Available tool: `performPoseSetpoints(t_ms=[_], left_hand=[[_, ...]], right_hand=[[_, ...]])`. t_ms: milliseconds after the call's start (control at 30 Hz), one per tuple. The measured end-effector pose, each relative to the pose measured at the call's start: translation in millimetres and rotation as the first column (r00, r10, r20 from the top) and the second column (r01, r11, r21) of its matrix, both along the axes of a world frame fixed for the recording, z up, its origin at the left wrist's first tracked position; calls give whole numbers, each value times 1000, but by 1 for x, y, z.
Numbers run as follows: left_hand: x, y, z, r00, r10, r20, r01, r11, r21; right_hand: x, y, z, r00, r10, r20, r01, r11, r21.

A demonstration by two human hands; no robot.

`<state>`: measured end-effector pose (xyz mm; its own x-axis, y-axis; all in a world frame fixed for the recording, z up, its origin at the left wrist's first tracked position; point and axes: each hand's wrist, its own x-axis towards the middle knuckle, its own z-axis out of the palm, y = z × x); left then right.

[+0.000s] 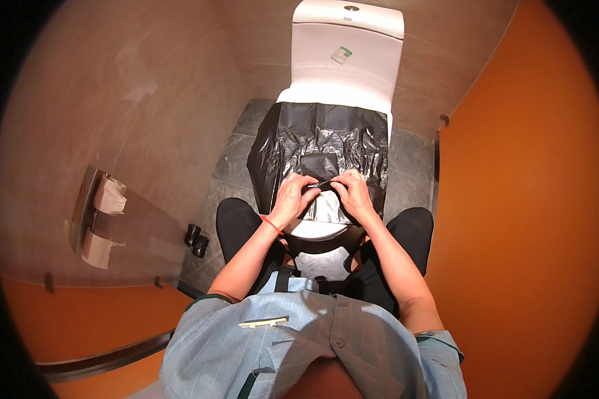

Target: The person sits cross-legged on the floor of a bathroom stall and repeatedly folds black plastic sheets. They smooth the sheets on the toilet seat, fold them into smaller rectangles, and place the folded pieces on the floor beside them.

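A black plastic bag (333, 118) lies spread over the lid of a white toilet (345, 70), creased and shiny, one side hanging past the left edge. On top of it rests a small folded square of black plastic (319, 164). My left hand (294, 196) and my right hand (353, 195) meet at the near edge of that square. Each pinches a narrow strip of black plastic (324, 185) between thumb and fingers. Whether the strip joins the square or the bag below cannot be told.
Two toilet paper rolls (111, 195) hang in a metal holder (84, 212) on the left wall. Small black rolls (199, 246) stand on the grey tile floor (410, 164) below. An orange partition (509, 209) closes in the right side. A green-edged card (341, 55) is on the cistern.
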<state>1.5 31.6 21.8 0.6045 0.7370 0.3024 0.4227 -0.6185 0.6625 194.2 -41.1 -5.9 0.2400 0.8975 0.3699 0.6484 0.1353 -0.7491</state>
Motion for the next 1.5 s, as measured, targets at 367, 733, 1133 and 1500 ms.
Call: performPoseSetpoints(t_ms=[367, 733, 1133, 1500], left_hand=[[21, 19, -20, 977, 210, -21, -204, 965, 162], [30, -13, -9, 996, -83, -29, 88, 922, 377], [40, 18, -1, 966, 139, 219, -84, 966, -244], [35, -23, 27, 932, 194, 305, -19, 869, -495]], right_hand=[[-14, 16, -8, 924, -273, 269, 264, 962, 70], [-15, 17, 1, 912, -233, 337, 227, 972, 59], [0, 0, 2, 623, -125, -772, -78, 972, -220], [-18, -5, 16, 242, 258, -935, -258, 946, 195]])
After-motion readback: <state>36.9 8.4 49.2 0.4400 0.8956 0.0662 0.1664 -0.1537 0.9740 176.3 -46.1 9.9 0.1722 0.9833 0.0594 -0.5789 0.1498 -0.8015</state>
